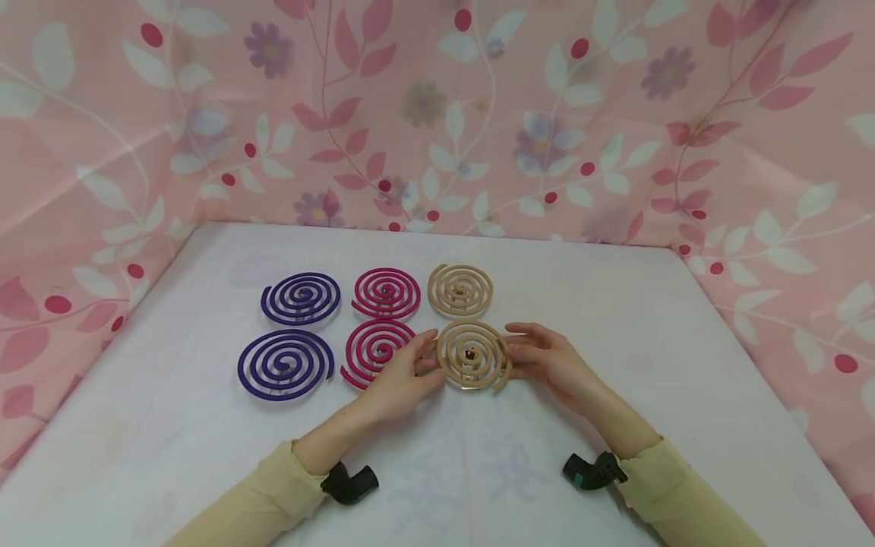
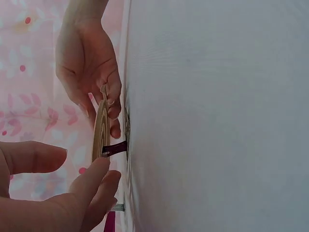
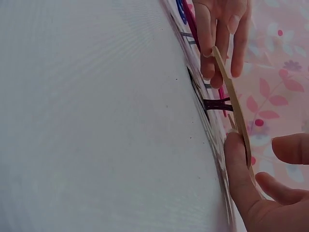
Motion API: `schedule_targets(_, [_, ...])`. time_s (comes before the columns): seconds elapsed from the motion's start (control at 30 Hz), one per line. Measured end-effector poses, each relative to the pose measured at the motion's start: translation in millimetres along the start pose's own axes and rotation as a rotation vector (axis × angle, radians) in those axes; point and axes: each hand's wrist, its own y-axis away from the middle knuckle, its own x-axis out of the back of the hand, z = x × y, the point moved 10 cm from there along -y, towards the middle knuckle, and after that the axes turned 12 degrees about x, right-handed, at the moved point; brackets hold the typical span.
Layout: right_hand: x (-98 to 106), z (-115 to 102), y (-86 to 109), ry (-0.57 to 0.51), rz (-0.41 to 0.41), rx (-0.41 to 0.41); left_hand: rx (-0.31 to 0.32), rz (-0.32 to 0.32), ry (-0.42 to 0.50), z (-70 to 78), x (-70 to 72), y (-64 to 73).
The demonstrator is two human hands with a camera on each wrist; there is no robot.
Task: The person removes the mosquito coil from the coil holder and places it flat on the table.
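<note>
A tan mosquito coil (image 1: 482,354) lies level on a small stand in the front row. My left hand (image 1: 403,380) is at its left edge, its fingertips touching the rim and the thumb held apart. From the right, my right hand (image 1: 557,368) reaches the coil's outer end. In the right wrist view, the right index finger (image 3: 236,150) touches the underside of the coil (image 3: 238,108), with the thumb away from it. A short dark stand (image 2: 115,148) shows beneath the coil in the left wrist view. The left hand partly covers the front pink coil (image 1: 369,343).
Behind stand another tan coil (image 1: 440,291) and a pink coil (image 1: 386,271). Two purple coils (image 1: 301,275) (image 1: 285,333) are on the left. All rest on a white-covered table (image 1: 615,296), with a floral pink curtain (image 1: 437,114) behind it.
</note>
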Motion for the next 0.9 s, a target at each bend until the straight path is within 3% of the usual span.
schedule_targets(0.47, [1.2, 3.0, -2.4, -0.074, 0.028, 0.002, 0.051, 0.0, 0.107, 0.0, 1.5, 2.1])
schedule_targets(0.73, [2.3, 0.7, -2.2, -0.048, 0.032, 0.007, 0.073, 0.001, 0.142, -3.1, 1.8, 0.4])
schedule_targets(0.9, [9.2, -8.2, 0.2, 0.001, 0.028, 0.017, 0.091, 0.026, 0.238, -3.4, 1.9, -3.6])
